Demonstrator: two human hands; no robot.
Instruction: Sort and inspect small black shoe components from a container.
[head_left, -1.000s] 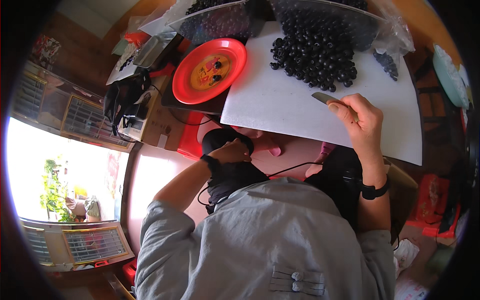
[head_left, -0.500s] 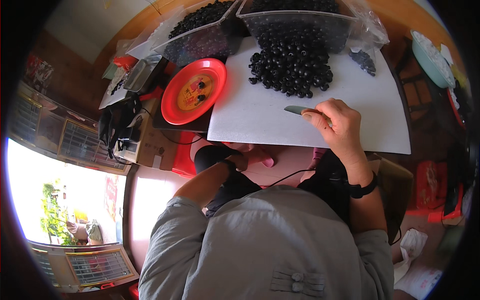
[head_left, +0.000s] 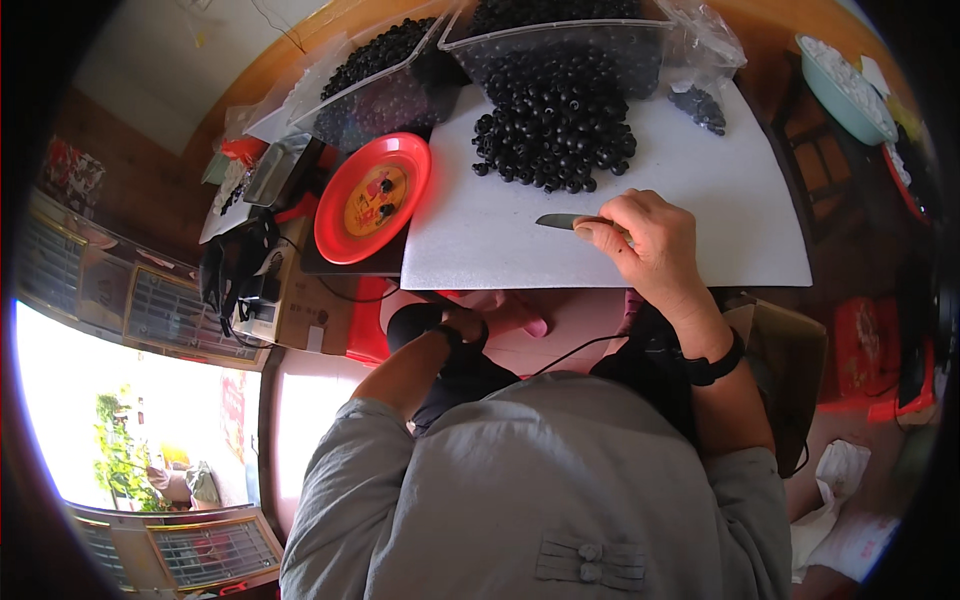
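Note:
My right hand is closed around the handle of a small knife, its blade pointing left. The knife hovers over the front part of a white board. Just beyond the blade lies a heap of small, round, shiny black pieces, some showing a hole. To the left stands a red plate with a yellow middle and a couple of black pieces on it. My left hand is low beside my knee, below the board's edge; its fingers are mostly hidden.
Two clear plastic tubs of black pieces, a left one and a right one, stand along the far side. A small dark cluster lies at the far right of the board. A pale green basin holds white stuff further right.
The view has shifted a little, so the tubs, heap and board sit further left. My right hand keeps the knife in nearly the same place before the heap.

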